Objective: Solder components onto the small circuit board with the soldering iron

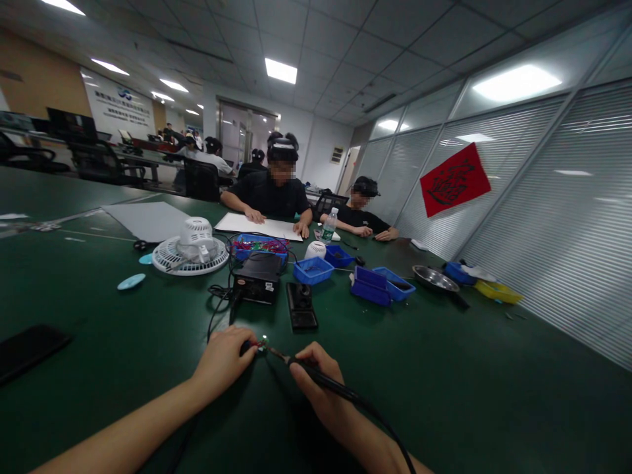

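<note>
Evidently, from the head view, the left hand (230, 355) pinches what looks like a small circuit board (263, 344) with reddish wires just above the counter (444, 388); the fingertips hide its near end. The right hand (320, 380) grasps a soldering iron (338, 384) like a pen, its tip at the board, though whether the 2 touch is too small to tell. The board lies before the soldering station (257, 278) and the iron stand (301, 306). It should be nearly weightless, stiff but fragile, best pinched by its edge away from the joints, while its wires would bend easily. The iron is probably light and rigid, with a dragging cord; its black grip is the safe hold, since the metal shaft may be hot.
</note>
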Tool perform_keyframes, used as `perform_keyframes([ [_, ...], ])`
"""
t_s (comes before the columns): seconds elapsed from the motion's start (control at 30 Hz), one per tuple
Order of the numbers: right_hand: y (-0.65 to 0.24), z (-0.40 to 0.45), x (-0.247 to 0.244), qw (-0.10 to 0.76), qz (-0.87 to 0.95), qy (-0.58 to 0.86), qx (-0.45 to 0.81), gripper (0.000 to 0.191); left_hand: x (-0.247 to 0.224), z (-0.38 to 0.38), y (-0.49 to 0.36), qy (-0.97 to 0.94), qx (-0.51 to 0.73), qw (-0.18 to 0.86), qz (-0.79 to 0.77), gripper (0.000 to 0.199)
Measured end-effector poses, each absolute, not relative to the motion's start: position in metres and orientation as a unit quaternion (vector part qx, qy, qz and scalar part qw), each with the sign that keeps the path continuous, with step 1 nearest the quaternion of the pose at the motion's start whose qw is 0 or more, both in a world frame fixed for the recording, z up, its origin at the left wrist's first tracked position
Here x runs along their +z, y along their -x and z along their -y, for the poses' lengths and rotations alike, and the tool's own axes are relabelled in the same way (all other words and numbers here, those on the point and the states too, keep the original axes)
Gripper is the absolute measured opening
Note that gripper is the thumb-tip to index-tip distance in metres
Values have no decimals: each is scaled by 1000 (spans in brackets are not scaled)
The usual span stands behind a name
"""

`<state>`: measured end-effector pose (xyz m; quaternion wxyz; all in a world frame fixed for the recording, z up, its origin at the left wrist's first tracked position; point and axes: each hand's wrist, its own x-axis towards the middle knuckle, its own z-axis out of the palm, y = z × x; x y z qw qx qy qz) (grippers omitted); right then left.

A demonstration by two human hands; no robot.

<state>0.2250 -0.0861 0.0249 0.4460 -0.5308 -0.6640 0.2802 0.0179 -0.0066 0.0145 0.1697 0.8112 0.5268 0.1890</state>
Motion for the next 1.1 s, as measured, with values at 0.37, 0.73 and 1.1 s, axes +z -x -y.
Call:
perform_keyframes([
  [0.37, -227, 84, 16, 465, 655, 527, 279, 12, 13, 7, -17, -811, 194, 170, -525, 14],
  [0.73, -225, 86, 18, 463, 658, 533, 262, 10, 15, 8, -18, -810, 190, 169, -528, 14],
  [1.1, -226, 86, 18, 451, 662, 537, 264, 11, 17, 8, -18, -812, 189, 168, -525, 15],
])
